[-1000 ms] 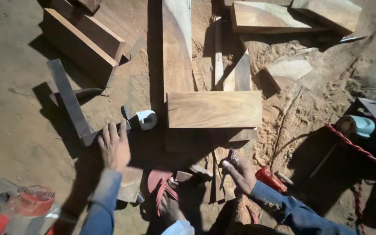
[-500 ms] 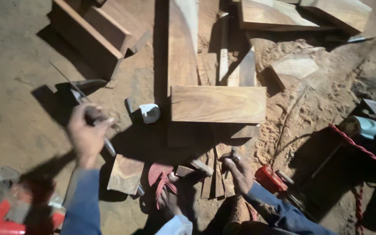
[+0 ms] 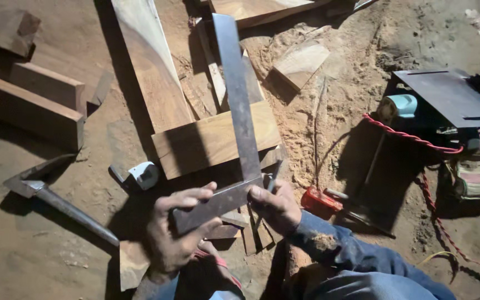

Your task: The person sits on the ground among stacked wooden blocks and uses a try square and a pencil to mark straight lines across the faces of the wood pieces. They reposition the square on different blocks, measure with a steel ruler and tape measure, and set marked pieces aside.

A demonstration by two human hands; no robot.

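A large metal framing square [image 3: 239, 116] lies across a short wooden board [image 3: 195, 145], its long arm running away from me and its short arm pointing left. My left hand [image 3: 178, 233] grips the short arm. My right hand [image 3: 276, 206] presses on the corner of the square and holds a thin pencil-like tool. The board rests on other planks, including a long plank [image 3: 151, 72] that stretches to the top of the view.
A hammer-like tool [image 3: 51, 197] lies on the sandy ground at left, next to a small white object [image 3: 144, 174]. Thick timbers [image 3: 29, 105] sit at upper left. A circular saw [image 3: 445, 105], a red cord [image 3: 412, 139] and a red tool [image 3: 320, 200] are at right.
My left hand lifted the square from the ground at left and set it on the board. My right hand moved to the square's corner. The camera moved in closer.
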